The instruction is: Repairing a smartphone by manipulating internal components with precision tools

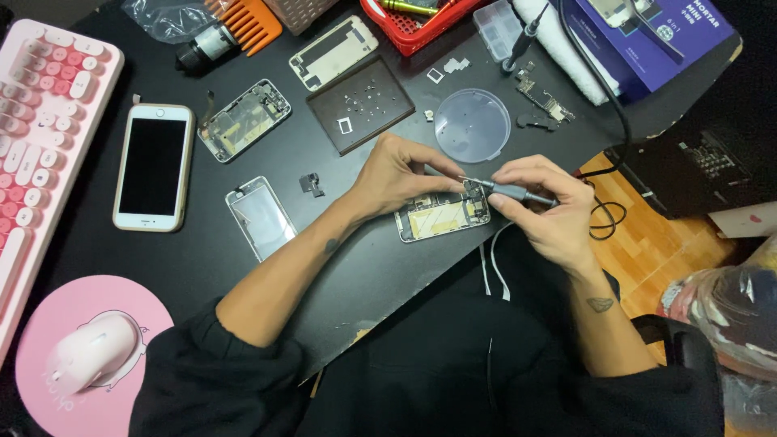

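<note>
My left hand (pixel 401 174) rests on the open phone (pixel 441 217) just right of the frame's centre, fingers curled over its top edge and pressing it to the black desk (pixel 202 259). My right hand (pixel 544 206) pinches a grey screwdriver (pixel 510 192) between thumb and fingers, its tip pointing left onto the phone's upper right corner, close to my left fingertips. Just above my hands lies a clear round dish (pixel 472 125), and left of that a dark tray (pixel 360 103) dotted with small screws. Toward the left of the frame sit a loose screen (pixel 261 217), a second stripped phone frame (pixel 243 120) and a whole phone (pixel 154 166). A pink keyboard (pixel 40 137) runs down the left edge, with a pink mouse (pixel 93 352) on its pad at lower left.
</note>
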